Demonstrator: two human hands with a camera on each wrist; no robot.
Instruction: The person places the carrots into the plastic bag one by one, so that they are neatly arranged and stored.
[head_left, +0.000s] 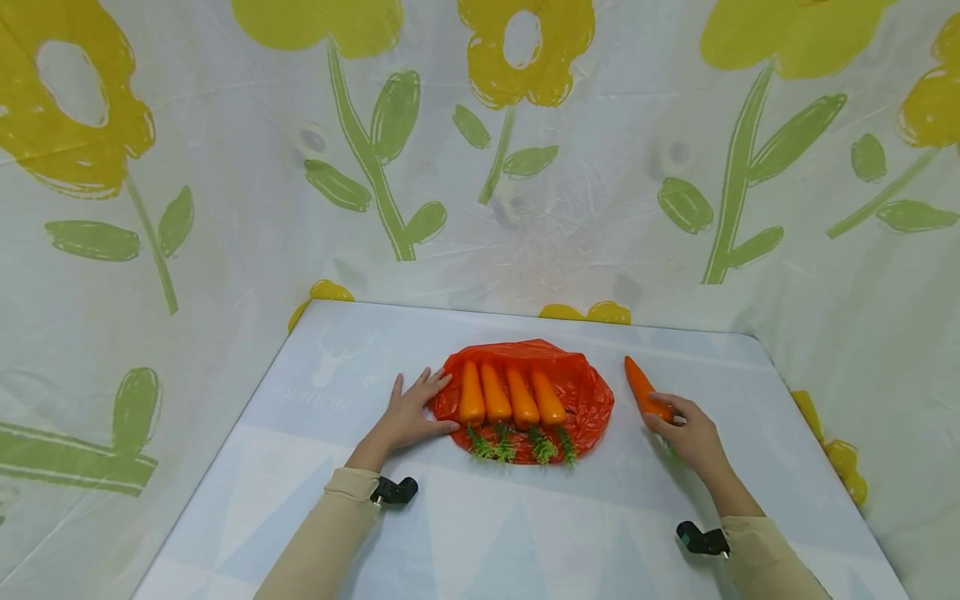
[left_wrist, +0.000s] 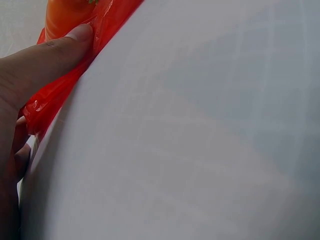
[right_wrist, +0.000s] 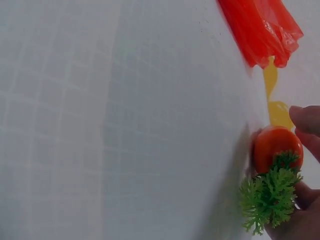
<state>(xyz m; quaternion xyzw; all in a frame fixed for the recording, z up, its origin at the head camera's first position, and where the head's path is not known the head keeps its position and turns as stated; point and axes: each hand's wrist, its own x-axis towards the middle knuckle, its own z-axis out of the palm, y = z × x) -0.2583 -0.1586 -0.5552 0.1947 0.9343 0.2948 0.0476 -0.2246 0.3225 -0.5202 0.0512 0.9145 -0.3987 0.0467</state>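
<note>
A crinkled red plastic bag [head_left: 592, 408] lies spread on the table, with several orange carrots [head_left: 496, 392] side by side on it. Their green leafy tops [head_left: 542, 446] point toward the person. My left hand [head_left: 408, 412] rests at the bag's left edge with fingers spread, its thumb [left_wrist: 70, 47] pressing on the plastic. To the right of the bag, my right hand [head_left: 693, 437] holds a single carrot [head_left: 639, 383] near its leafy end, tip pointing away. Green leaves [right_wrist: 272, 195] of that carrot show beside the palm in the right wrist view.
The pale table [head_left: 480, 533] has blue triangle shapes and a faint deer print at its far left. A white curtain [head_left: 600, 225] with yellow flowers hangs behind and on both sides. Black wrist cameras [head_left: 395, 490] sit on both sleeves.
</note>
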